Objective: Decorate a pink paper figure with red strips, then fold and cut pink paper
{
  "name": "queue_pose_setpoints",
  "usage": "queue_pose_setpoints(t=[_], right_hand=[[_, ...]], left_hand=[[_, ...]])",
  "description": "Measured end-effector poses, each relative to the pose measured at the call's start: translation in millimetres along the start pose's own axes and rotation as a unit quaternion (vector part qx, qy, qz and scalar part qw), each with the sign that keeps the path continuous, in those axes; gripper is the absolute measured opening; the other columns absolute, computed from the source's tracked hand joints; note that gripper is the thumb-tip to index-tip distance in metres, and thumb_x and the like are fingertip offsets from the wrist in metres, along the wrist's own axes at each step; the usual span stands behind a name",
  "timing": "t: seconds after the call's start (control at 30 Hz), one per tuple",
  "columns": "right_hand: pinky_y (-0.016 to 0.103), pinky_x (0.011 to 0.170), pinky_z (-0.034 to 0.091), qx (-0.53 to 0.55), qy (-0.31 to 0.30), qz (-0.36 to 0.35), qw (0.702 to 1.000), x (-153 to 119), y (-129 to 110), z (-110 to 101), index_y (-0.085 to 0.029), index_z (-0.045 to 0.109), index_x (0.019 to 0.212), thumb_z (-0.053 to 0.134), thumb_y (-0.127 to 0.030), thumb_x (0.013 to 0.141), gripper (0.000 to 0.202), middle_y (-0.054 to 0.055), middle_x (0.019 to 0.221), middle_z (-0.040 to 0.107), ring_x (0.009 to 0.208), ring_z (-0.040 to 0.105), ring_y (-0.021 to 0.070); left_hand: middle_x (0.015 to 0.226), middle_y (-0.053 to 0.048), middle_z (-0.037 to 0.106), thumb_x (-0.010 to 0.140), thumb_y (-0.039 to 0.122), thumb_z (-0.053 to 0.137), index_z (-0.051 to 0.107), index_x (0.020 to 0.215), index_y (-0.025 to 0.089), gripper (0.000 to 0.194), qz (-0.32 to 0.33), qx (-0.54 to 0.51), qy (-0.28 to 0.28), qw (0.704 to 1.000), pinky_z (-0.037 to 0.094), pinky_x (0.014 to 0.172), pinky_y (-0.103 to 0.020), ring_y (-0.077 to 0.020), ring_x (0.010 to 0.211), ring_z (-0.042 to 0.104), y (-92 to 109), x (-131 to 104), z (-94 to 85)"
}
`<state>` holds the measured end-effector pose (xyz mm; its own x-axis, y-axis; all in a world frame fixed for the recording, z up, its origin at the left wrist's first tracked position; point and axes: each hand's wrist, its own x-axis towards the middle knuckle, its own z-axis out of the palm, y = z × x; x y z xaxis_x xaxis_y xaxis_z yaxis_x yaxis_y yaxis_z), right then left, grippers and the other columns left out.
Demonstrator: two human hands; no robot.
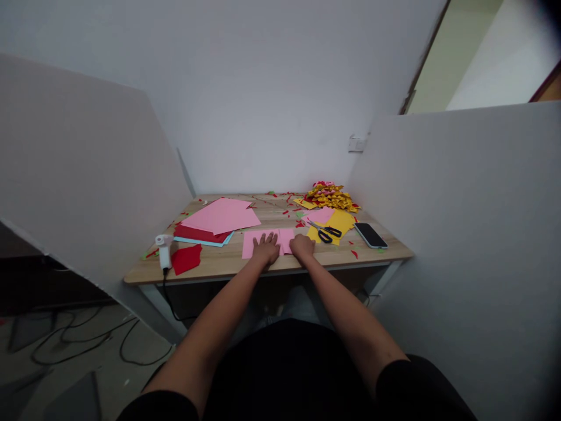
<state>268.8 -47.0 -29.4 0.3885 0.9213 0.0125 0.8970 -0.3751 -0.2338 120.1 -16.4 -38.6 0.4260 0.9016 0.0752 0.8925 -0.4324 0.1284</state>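
While the left hand (266,249) lies flat, fingers spread, on pink rectangular paper (248,241) near the front of a pale wood-grain table (228,264), the right hand (302,247) curls at the paper's right end, its grip hard to tell; whitish flat panels (464,187) flank the table.

My view is dim and greyish under soft light whose source lies outside the frame. The back wall (272,111) is palest around the upper middle and duller toward the upper left. Black vignetting bites into the upper right corner and the lower right edge. Under the desk (223,263), deep shadow swallows most detail, and my black shirt (289,374) makes one flat dark patch at the bottom. My left hand (266,248) and right hand (302,247) look slightly soft. The wide lens stretches my forearms (228,310) and slants the side partitions (473,204).
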Motion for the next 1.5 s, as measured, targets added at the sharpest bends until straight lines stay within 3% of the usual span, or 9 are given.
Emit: queue_pose_setpoints(t=[0.47, 0.77, 1.1, 1.5], right_hand=[[0.046, 0.092, 0.056, 0.009, 0.022, -0.029, 0.999, -15.8, 11.5, 0.6, -0.017, 0.062, 0.127, 0.064, -0.037, 0.097, 0.036, 0.01, 0.128, 0.064, 0.109, 0.066, 0.0241], [0.046, 0.093, 0.056, 0.041, 0.031, -0.043, 0.998, -22.4, 20.4, 3.3, -0.018, 0.062, 0.126, 0.063, -0.037, 0.098, 0.034, 0.01, 0.128, 0.064, 0.109, 0.066, 0.0238], [0.044, 0.089, 0.058, 0.131, 0.077, 0.016, 0.988, -12.1, 34.8, 9.5, -0.018, 0.061, 0.128, 0.062, -0.036, 0.098, 0.035, 0.009, 0.126, 0.065, 0.105, 0.067, 0.0224], [0.044, 0.091, 0.057, 0.194, 0.152, -0.04, 0.968, 12.1, 52.8, 4.6, -0.019, 0.062, 0.125, 0.062, -0.036, 0.098, 0.032, 0.009, 0.127, 0.065, 0.107, 0.066, 0.0225]], left_hand=[[0.153, -0.013, 0.045, 0.097, 0.039, 0.062, 0.051, 0.143, 0.021, 0.051, -0.024, -0.006, 0.003, 1.0, 0.039, 0.112, -0.061, -0.0333, 0.137, 0.047, 3.4, -1.4, 4.1], [0.149, -0.013, 0.049, 0.097, 0.039, 0.062, 0.053, 0.14, 0.02, 0.048, -0.024, -0.013, 0.023, 0.999, 0.043, 0.109, -0.059, -0.0319, 0.133, 0.051, 2.8, -2.1, 5.6], [0.146, -0.012, 0.052, 0.097, 0.037, 0.063, 0.055, 0.138, 0.02, 0.045, 0.001, -0.023, 0.068, 0.997, 0.045, 0.107, -0.058, -0.0309, 0.13, 0.054, -0.7, -7.8, 6.6], [0.13, -0.01, 0.063, 0.097, 0.036, 0.063, 0.063, 0.124, 0.017, 0.033, 0.022, -0.058, 0.136, 0.989, 0.052, 0.1, -0.051, -0.0258, 0.117, 0.062, 1.5, -26.5, -6.4]])
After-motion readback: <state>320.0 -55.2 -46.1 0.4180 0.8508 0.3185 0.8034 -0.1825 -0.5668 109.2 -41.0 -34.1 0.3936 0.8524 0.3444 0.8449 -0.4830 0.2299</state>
